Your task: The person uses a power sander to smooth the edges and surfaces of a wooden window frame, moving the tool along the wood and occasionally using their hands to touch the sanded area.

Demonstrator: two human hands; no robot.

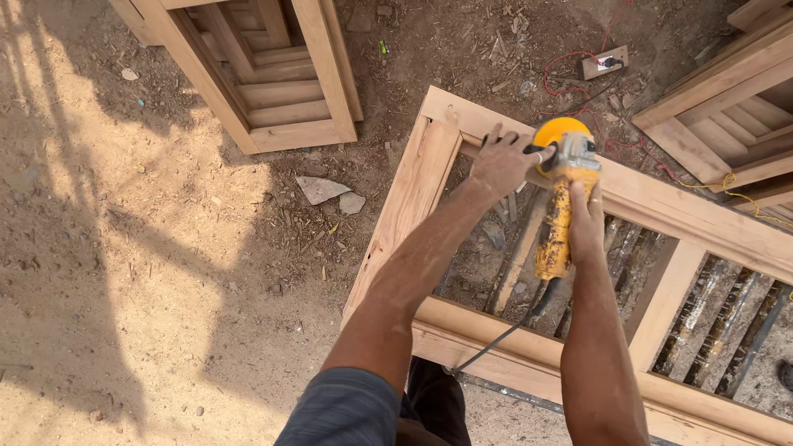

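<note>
A yellow angle grinder (562, 194) rests on the far rail of a pale wooden door frame (413, 194) lying flat over the dirt. My left hand (505, 161) grips the grinder's black side handle near its head. My right hand (585, 225) wraps the yellow body from the right. The round yellow guard (560, 130) points away from me. A black cord (504, 334) runs from the tool's tail back toward my legs.
A louvred wooden shutter (273, 74) lies at the top left, another panel (727, 116) at the top right. A socket box (605, 63) with red wire sits on the ground beyond the frame. Stones (329, 192) and wood chips litter the sunlit dirt to the left.
</note>
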